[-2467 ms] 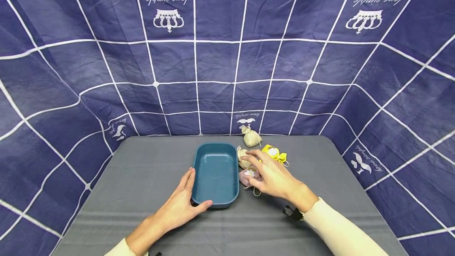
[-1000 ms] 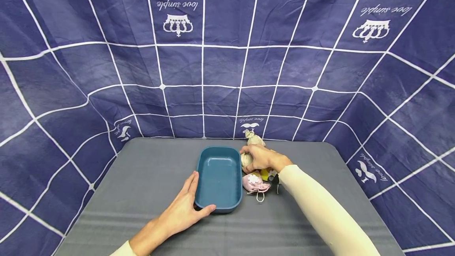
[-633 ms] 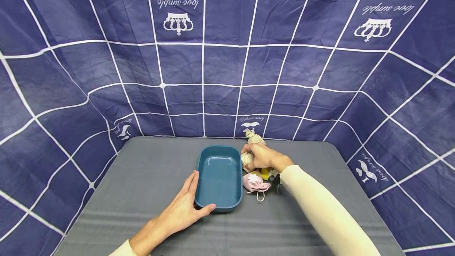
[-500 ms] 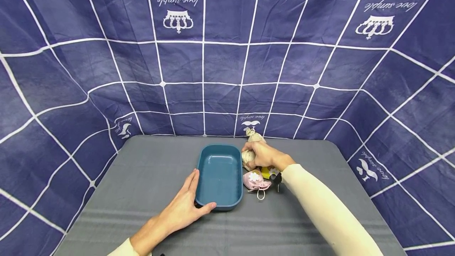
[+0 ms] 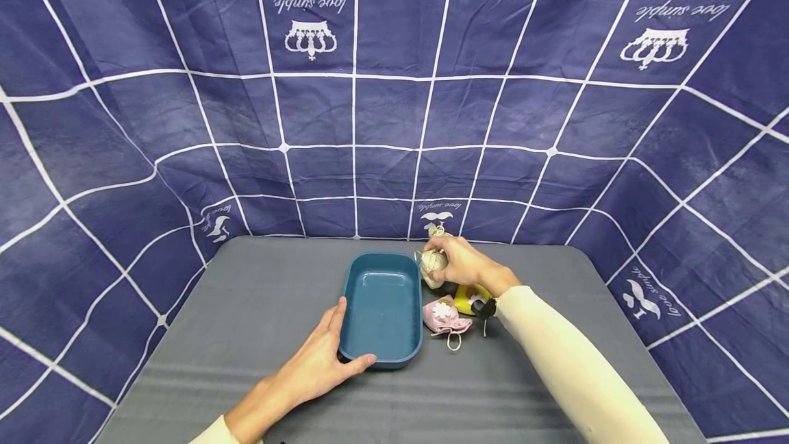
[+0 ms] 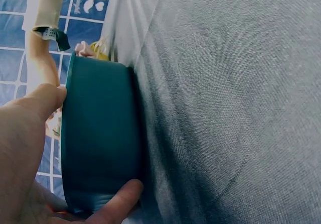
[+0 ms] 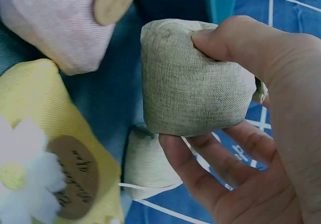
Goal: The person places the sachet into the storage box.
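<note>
A deep teal tray sits mid-table with nothing in it. My left hand grips its near left corner, thumb on the front wall and fingers along the side. My right hand holds a beige cloth sachet just right of the tray's far corner, lifted a little off the table. In the right wrist view the thumb and fingers wrap round that sachet. Below it lie a pink sachet, a yellow sachet and a second beige sachet.
The grey tablecloth covers the table; a dark blue sheet with white grid lines hangs behind and at both sides. The second beige sachet's tied top shows behind my right hand at the table's back edge.
My right hand went from over the pink sachet to the beige one, closed round it and raised it slightly. The left hand stayed on the tray.
</note>
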The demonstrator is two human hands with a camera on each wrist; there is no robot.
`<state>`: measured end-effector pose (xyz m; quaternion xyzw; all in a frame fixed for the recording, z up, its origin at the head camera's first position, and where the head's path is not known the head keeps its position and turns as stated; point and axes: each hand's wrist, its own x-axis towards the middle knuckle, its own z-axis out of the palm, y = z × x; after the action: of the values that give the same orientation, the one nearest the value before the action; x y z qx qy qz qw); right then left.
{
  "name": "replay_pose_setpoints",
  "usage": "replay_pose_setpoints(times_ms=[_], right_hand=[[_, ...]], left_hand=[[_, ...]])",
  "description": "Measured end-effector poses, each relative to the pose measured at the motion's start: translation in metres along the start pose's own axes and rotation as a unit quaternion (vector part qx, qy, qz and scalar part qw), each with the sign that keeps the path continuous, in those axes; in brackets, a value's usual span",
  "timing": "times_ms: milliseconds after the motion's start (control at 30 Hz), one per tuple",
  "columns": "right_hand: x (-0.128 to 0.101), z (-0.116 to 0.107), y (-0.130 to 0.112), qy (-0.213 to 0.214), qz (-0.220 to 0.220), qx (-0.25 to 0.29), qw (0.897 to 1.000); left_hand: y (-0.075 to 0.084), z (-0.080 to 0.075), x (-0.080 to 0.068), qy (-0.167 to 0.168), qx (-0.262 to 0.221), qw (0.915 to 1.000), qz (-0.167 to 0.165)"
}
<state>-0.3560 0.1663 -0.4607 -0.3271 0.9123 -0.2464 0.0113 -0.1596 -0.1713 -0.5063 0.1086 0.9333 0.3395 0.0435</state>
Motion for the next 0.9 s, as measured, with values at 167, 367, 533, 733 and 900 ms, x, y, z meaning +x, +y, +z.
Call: replay_pose_setpoints(times_ms=[167, 367, 533, 733, 900], right_hand=[[0.001, -0.01, -0.006, 0.017, -0.013, -0.014, 1.0], [0.005, -0.02, -0.017, 0.033, -0.037, -0.021, 0.999], [0.006, -0.022, -0.032, 0.034, -0.048, -0.012, 0.998], [0.013, -0.018, -0.054, 0.029, -0.071, -0.006, 0.997], [0.022, -0.012, -0.072, 0.014, -0.076, -0.013, 0.997]], left_hand=[[0.003, -0.001, 0.0, 0.012, -0.001, 0.9999, 0.003], [0.005, 0.0, -0.001, 0.016, -0.001, 0.9999, -0.004], [0.006, 0.002, -0.004, 0.008, -0.004, 0.9999, -0.01], [0.006, 0.0, -0.004, 0.013, 0.002, 0.9999, 0.002], [0.008, -0.001, -0.004, 0.017, 0.01, 0.9997, 0.014]])
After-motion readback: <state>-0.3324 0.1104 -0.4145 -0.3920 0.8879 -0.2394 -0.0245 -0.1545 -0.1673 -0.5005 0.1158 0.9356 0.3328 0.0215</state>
